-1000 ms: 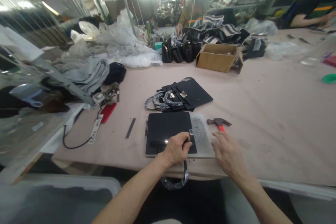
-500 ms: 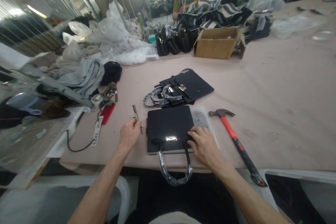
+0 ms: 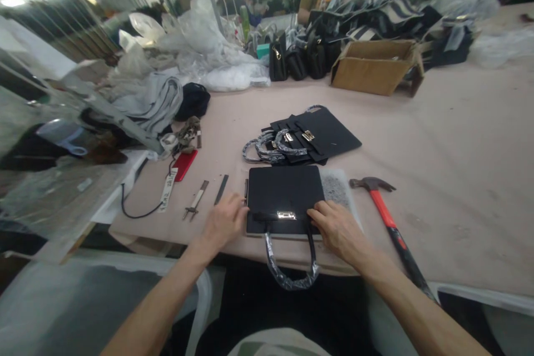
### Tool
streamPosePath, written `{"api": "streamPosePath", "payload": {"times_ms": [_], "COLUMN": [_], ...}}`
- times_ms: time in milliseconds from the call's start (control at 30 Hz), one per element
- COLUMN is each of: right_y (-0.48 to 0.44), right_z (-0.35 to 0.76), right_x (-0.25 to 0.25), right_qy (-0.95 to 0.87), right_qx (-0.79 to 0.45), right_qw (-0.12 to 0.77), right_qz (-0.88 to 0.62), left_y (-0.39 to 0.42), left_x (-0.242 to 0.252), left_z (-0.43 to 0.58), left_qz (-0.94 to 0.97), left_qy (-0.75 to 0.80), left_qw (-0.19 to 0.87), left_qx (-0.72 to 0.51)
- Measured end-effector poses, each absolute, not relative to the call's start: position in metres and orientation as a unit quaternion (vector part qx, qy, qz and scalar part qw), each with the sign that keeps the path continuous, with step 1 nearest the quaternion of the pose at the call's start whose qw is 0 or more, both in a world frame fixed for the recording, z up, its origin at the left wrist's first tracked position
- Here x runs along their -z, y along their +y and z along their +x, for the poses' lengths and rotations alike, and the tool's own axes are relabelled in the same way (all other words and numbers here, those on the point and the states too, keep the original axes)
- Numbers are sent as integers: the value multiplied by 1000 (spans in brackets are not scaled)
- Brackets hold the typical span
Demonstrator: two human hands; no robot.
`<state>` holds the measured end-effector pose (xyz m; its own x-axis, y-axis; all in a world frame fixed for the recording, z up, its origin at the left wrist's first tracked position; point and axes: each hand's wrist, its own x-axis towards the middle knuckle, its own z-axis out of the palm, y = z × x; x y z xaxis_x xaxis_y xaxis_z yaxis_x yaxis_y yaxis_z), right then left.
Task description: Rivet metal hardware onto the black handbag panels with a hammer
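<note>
A flat black handbag lies on a grey pad at the table's near edge. Its metal clasp faces me and its plastic-wrapped handles hang over the edge. My left hand rests at the bag's left edge, empty, with its fingers loosely spread and touching the edge. My right hand lies flat on the bag's lower right corner, fingers stretched towards the clasp. A small metal hand tool lies on the table left of my left hand.
A red-handled hammer lies right of the pad. A stack of black bags sits just behind. A metal strip, a red phone with a cable, a cardboard box, more bags and plastic heaps fill the far side. A person works beyond.
My left hand has set the small metal tool down on the table and moved right to the bag's edge. My right hand stays on the bag's lower right corner.
</note>
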<state>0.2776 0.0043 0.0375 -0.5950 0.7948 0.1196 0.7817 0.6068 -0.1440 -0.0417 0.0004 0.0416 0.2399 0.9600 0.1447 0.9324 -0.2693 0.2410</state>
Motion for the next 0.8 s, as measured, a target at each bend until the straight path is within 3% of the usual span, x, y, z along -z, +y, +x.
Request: {"api": "streamPosePath", "payload": {"times_ms": [67, 233, 367, 533, 633, 800], "right_y": [5, 4, 4, 6, 6, 3], "right_z": [276, 274, 279, 285, 285, 286], "right_x": [-37, -39, -37, -28, -27, -26], "right_qy": [-902, -915, -908, -887, -880, -864], "right_qx": [-31, -17, -78, -144, -173, -187], "right_qw": [69, 35, 76, 188, 227, 263], "right_qz": [-426, -402, -405, -396, -380, -385], "left_y": [-4, -6, -1, -2, -11, -22], "left_x": [-47, -57, -57, -30, -11, -1], "left_z": [-9, 28, 11, -32, -41, -29], "left_qz": [852, 904, 932, 942, 918, 893], "left_qy": [506, 428, 360, 290, 295, 325], "left_qw": [81, -18, -21, 67, 61, 37], "left_qx": [-109, 12, 26, -153, -260, -309]}}
